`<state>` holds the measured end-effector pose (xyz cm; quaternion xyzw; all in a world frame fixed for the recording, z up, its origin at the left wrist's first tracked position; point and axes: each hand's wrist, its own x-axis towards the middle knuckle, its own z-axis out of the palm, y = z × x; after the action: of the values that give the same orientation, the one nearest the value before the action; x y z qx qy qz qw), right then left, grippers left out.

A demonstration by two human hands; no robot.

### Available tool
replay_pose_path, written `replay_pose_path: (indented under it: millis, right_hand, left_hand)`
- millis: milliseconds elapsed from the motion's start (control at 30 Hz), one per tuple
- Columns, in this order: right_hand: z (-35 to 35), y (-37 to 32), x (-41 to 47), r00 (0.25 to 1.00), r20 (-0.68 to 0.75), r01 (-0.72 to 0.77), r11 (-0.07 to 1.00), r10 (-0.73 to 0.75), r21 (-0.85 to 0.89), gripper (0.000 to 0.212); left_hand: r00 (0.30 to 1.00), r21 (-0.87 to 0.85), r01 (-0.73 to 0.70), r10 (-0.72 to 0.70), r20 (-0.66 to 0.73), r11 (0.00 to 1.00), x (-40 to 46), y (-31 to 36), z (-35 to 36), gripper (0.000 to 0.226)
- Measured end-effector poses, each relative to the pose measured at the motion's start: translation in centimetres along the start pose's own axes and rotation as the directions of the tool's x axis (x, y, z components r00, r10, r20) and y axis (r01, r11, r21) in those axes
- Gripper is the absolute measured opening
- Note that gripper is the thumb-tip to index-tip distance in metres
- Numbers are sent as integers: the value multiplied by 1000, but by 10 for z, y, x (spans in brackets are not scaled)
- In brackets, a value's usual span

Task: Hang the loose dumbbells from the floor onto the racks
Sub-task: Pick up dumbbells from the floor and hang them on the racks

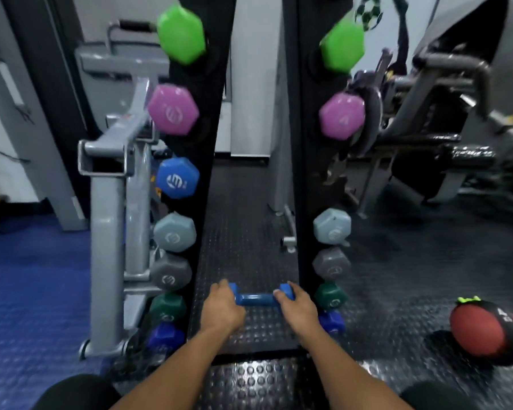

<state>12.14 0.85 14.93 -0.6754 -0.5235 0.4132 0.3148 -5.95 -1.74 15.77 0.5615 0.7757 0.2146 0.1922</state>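
Studded rubber floor (243, 232), smooth blue dumbbell (259, 298)

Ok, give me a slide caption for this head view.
Both hands, left and right, grip a blue dumbbell low between two dumbbell-lined racks.

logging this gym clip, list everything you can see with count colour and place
racks: two, black uprights, left and right of centre
hung dumbbells, left rack: seven heads, top to bottom green, pink, blue, pale blue, grey, dark green, dark blue
hung dumbbells, right rack: six heads, green, pink, then a gap, pale blue, grey, dark green, dark blue
blue dumbbell: one, low between the racks, in both hands
medicine ball: one, red and black, floor at right
grey machine frame: one, left of the left rack
floor: black studded mat, blue at left
left hand: fingers round the dumbbell's left end
right hand: fingers round its right end
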Motion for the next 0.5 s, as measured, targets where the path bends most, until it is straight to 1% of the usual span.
replay_pose_path:
  millis: [100,167,300,400,500]
  right_hand:
    - [-15,-17,-15,1000,-6,26,997,-25,70,55]
    - [-24,-26,-25,1000,-15,23,993,-21,120,53]
    - [-49,-46,-33,1000,-22,8,981,-4,195,48]
    - [-67,-61,-36,999,-42,43,967,-33,250,46]
    - [-83,-69,-34,998,-31,57,937,-49,345,44]
  left_hand:
    - [997,-20,-59,58,-51,998,-8,11,-20,38]
    - [993,-23,-86,84,-77,996,-13,19,-34,39]
    - [986,-25,-150,147,-78,988,-14,41,-66,41]
    - [983,-43,-168,164,-77,985,-13,59,-90,52]
    - [982,-107,-178,169,-89,978,-14,75,-112,46]
